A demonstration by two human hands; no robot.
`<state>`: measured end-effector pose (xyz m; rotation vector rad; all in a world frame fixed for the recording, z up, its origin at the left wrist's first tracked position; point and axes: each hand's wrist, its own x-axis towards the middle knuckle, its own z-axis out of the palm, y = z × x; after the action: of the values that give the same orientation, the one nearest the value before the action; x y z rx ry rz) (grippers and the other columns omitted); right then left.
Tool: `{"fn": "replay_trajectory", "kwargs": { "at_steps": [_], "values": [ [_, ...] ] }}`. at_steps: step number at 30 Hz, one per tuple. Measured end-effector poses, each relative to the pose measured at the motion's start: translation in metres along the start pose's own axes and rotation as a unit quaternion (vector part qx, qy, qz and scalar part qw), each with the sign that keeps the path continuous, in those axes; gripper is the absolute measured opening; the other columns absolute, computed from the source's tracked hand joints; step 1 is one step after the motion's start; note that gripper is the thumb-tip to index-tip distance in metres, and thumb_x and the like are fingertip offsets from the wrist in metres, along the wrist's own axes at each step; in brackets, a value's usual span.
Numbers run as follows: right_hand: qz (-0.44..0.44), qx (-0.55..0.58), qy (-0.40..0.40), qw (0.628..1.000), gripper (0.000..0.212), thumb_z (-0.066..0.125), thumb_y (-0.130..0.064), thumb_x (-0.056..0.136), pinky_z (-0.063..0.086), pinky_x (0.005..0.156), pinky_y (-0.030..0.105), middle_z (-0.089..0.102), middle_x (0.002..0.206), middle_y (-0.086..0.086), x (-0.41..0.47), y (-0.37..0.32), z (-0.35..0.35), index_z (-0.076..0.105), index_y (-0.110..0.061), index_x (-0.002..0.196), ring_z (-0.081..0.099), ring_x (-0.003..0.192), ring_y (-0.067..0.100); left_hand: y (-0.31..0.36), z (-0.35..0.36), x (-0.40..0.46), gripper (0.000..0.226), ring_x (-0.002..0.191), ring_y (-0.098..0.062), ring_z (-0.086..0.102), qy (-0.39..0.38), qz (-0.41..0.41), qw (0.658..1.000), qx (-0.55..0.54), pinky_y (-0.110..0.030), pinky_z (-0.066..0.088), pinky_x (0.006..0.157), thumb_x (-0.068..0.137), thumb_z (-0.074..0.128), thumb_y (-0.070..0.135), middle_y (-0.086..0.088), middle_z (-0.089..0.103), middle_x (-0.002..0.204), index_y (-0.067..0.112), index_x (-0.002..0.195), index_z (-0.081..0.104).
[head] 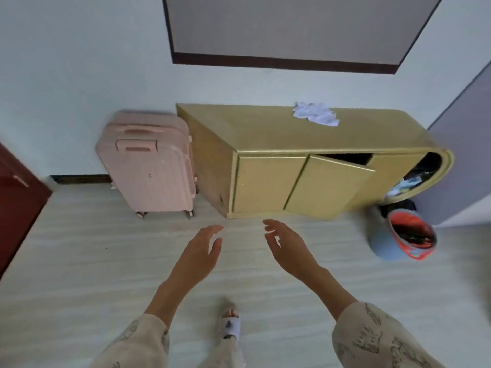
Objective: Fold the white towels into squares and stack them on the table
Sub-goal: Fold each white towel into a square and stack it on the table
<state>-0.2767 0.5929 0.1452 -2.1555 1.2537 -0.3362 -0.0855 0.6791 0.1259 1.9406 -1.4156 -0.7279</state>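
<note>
Patterned cream sleeves (382, 338) are seen lowest in the view, cut off by the bottom edge, with 1 foot in a white slipper (230, 325) between them on the pale wood-grain floor (79, 261). From the left: a dark red door (18, 197) is partly cropped; a pink ribbed hard-shell suitcase (151, 168) stands upright against the wall, just beside the gold table (265, 128), a low cabinet with a rounded right end and 1 door ajar. The left hand (198, 252) and right hand (288, 244) are held out over the floor, fingers loosely spread and slightly curled, nothing grasped, palms turned toward each other. The white towels (316, 114) lie crumpled in 1 heap on the far right part of the tabletop, well apart from both hands and beyond them. At the far right a blue bin (390, 245) with an orange liner is tilted on the floor. Contents of the cabinet's open end are hard to make out.
</note>
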Motion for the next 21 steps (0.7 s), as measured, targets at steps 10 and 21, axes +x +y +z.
{"fn": "replay_trajectory", "kwargs": {
  "at_steps": [10, 21],
  "values": [
    [0.087, 0.034, 0.044, 0.995, 0.034, 0.042, -0.018, 0.098, 0.045, 0.091, 0.026, 0.059, 0.121, 0.002, 0.190, 0.088, -0.098, 0.047, -0.016, 0.131, 0.058, 0.107, 0.014, 0.068, 0.033, 0.262, 0.037, 0.127, -0.017, 0.044, -0.099, 0.052, 0.993, 0.035, -0.029, 0.032, 0.106, 0.098, 0.038, 0.021, -0.002, 0.045, 0.139, 0.015, 0.134, 0.044],
    [0.109, 0.051, 0.003, 0.993, 0.034, 0.045, -0.018, 0.097, 0.041, 0.094, 0.030, 0.060, 0.120, 0.005, 0.438, 0.253, -0.199, 0.049, -0.014, 0.130, 0.057, 0.109, 0.021, 0.116, 0.130, 0.526, 0.037, 0.128, -0.022, 0.043, -0.108, -0.021, 0.991, 0.072, -0.022, 0.025, 0.103, 0.096, 0.041, 0.018, -0.011, 0.048, 0.136, 0.004, 0.130, 0.049]
  ]
}}
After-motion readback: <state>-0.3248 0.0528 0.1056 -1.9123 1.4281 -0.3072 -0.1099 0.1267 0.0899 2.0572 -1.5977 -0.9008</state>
